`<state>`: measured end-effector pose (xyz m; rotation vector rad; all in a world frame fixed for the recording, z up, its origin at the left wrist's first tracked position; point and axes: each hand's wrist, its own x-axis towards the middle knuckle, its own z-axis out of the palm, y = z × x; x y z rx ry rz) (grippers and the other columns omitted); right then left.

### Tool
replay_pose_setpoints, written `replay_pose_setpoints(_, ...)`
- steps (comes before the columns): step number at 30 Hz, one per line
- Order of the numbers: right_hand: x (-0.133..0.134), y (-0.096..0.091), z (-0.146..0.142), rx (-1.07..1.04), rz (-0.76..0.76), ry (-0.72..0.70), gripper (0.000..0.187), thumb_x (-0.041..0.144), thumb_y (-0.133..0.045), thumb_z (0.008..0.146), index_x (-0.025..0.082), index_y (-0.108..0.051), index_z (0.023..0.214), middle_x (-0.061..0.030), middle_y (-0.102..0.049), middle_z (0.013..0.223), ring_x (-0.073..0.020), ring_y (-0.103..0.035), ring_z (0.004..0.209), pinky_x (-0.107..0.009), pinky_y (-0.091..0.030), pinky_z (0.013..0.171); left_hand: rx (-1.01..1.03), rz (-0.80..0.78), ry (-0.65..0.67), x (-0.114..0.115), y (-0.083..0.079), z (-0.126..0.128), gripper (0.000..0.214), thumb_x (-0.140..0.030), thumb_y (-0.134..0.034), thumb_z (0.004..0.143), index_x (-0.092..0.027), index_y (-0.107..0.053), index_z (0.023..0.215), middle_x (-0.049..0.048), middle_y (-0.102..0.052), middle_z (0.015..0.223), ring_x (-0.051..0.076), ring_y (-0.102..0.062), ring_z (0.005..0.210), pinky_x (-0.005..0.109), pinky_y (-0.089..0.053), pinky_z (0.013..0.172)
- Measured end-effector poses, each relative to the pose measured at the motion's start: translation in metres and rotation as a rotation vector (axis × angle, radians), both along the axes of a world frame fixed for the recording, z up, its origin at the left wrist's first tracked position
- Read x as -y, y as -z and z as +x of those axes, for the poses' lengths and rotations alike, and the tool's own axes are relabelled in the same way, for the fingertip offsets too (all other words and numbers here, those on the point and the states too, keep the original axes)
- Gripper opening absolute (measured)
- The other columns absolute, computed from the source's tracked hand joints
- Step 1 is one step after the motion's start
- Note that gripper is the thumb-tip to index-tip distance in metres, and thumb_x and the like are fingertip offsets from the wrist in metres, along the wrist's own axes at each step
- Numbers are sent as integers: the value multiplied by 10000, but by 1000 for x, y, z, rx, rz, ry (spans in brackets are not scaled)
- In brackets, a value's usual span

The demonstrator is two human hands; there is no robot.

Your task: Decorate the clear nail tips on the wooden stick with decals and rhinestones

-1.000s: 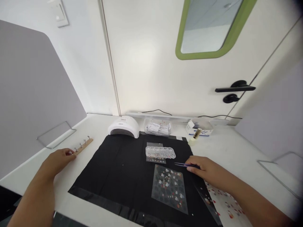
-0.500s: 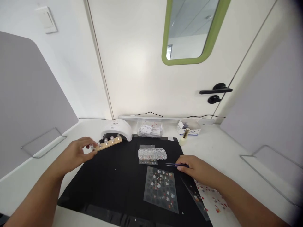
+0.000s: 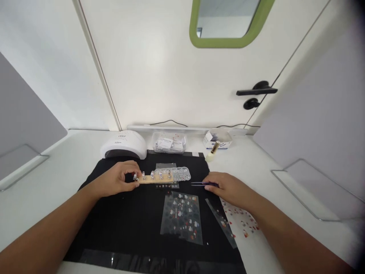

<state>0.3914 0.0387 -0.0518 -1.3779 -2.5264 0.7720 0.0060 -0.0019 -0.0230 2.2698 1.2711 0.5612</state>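
Left hand [image 3: 119, 179] pinches a long pale wooden bar [image 3: 156, 179] — likely light, stiff, best held endwise — right hand [image 3: 226, 186] holds slim purple tweezers [image 3: 204, 183].

Two hands [image 3: 121, 179], one strip [image 3: 156, 180], five pegs [image 3: 153, 176], one pair of tweezers [image 3: 199, 183].

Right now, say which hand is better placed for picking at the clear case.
Likely the right hand: it holds the tweezers near the clear case, while the left hand is occupied gripping the wooden strip.

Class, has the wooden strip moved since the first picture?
Yes: the wooden strip went right, from left of the black mat to over it.
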Motion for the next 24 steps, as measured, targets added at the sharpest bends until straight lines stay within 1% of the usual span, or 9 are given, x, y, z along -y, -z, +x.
replay_pose_setpoints(2, 0, 0, 0, -28, -30, 20, 249, 390, -520, 923, 254, -690, 1043, -42, -718, 1075, -241, -638, 991, -359, -462, 875, -4, -48, 28, 0, 3, -3, 117, -292, -645, 814, -181, -672, 840, 40, -650, 922, 158, -602, 808, 263, -470, 737)
replay_pose_setpoints(3, 1, 0, 0, -25, -44, 29, 236, 392, -524, 916, 253, -682, 1023, -32, -721, 1019, -229, -640, 930, -344, -459, 831, -7, -69, 41, -1, 4, -4, 120, -293, -646, 813, -181, -672, 846, 39, -646, 930, 156, -600, 809, 262, -468, 740)
replay_pose_setpoints(5, 2, -2, 0, 0, -36, 85, 204, 392, -519, 908, 230, -643, 914, -15, -688, 835, -198, -605, 769, -317, -423, 711, -16, -106, 64, -3, 6, -6, 125, -299, -646, 820, -184, -672, 862, 38, -642, 953, 160, -601, 848, 267, -468, 778)
replay_pose_setpoints(7, 2, -4, 0, 19, -58, 116, 206, 401, -530, 896, 219, -599, 832, -2, -647, 764, -178, -567, 708, -301, -390, 658, -35, -145, 85, -5, 7, -9, 121, -300, -648, 823, -188, -672, 863, 38, -639, 958, 160, -601, 847, 265, -468, 769)
replay_pose_setpoints(11, -1, -2, 2, 12, -97, 115, 214, 418, -533, 887, 222, -580, 813, 10, -609, 726, -165, -539, 687, -295, -376, 647, -71, -199, 117, -8, 8, -11, 105, -274, -647, 815, -191, -682, 869, 45, -648, 954, 163, -605, 839, 265, -480, 756)
replay_pose_setpoints(17, -3, 5, 4, 21, -76, 118, 232, 436, -535, 883, 224, -598, 811, 10, -608, 706, -162, -530, 668, -295, -367, 635, -105, -221, 137, -12, 10, -13, 91, -232, -640, 806, -195, -681, 879, 30, -650, 944, 162, -604, 865, 256, -475, 776)
replay_pose_setpoints(24, -3, 6, 5, 23, -78, 112, 244, 437, -530, 896, 224, -595, 796, 5, -598, 684, -163, -526, 642, -292, -369, 604, -139, -229, 147, -13, 13, -17, 84, -208, -628, 824, -206, -660, 901, 16, -617, 941, 152, -590, 865, 260, -461, 775)
